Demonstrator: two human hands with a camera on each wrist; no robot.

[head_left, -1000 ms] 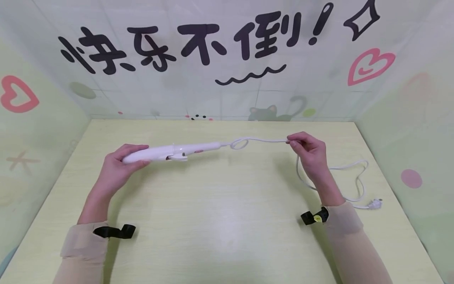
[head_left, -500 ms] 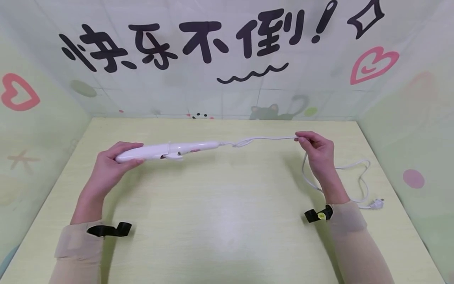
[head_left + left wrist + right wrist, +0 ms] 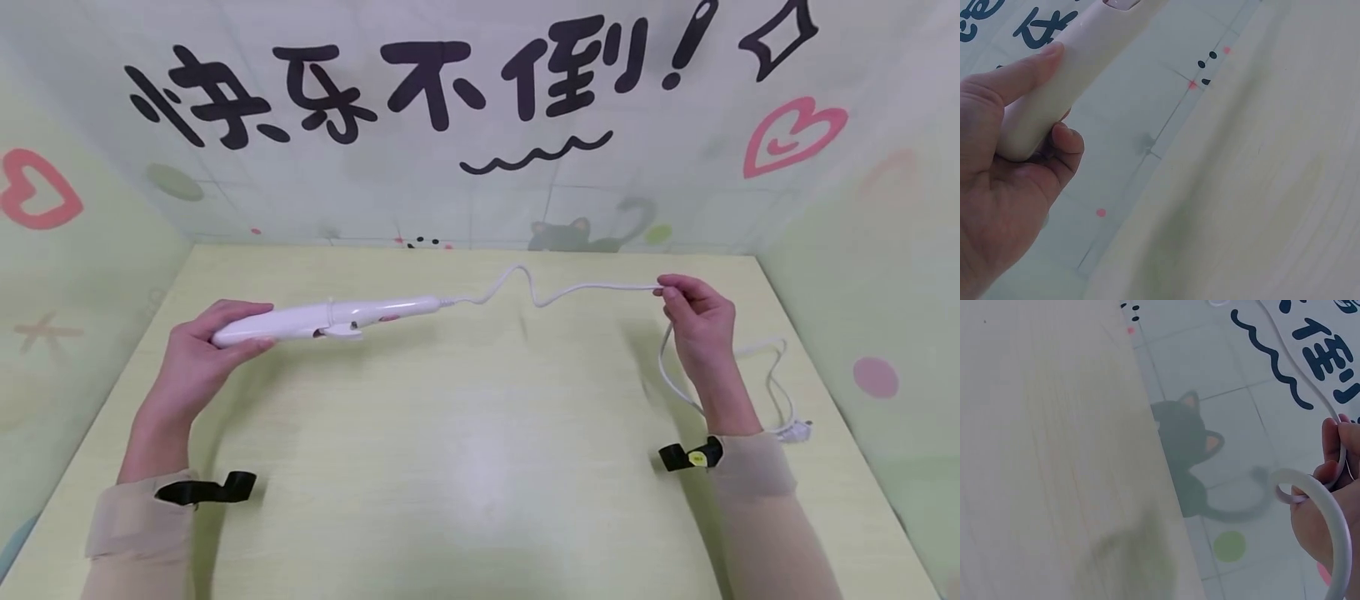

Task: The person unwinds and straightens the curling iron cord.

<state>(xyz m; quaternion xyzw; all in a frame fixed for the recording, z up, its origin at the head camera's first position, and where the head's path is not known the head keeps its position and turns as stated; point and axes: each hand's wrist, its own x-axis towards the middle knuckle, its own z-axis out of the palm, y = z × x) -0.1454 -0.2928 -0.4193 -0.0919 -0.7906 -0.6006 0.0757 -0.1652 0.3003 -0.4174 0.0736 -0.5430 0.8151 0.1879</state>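
On the left, my left hand (image 3: 198,358) grips a white curling iron (image 3: 300,321) by its thick rounded end, thumb on one side and fingers on the other. The iron lies nearly level above the table, and a small lever juts from its near side. From its narrow end a thin white cord (image 3: 592,286) runs in a wavy line to my right hand (image 3: 697,321), which pinches it between thumb and fingertips. In the right wrist view the cord (image 3: 1335,544) curls past the palm. The left wrist view shows the iron's smooth body (image 3: 1079,62) in the hand.
Beyond the right hand, slack cord lies looped on the pale wooden table (image 3: 480,467), ending in a white plug (image 3: 797,431) near the right edge. A printed backdrop (image 3: 420,192) stands along the table's back and both sides.
My hands have moved apart, the left with the curling iron leftward and the right rightward with the cord. The small loop in the cord between them has opened into a wave.
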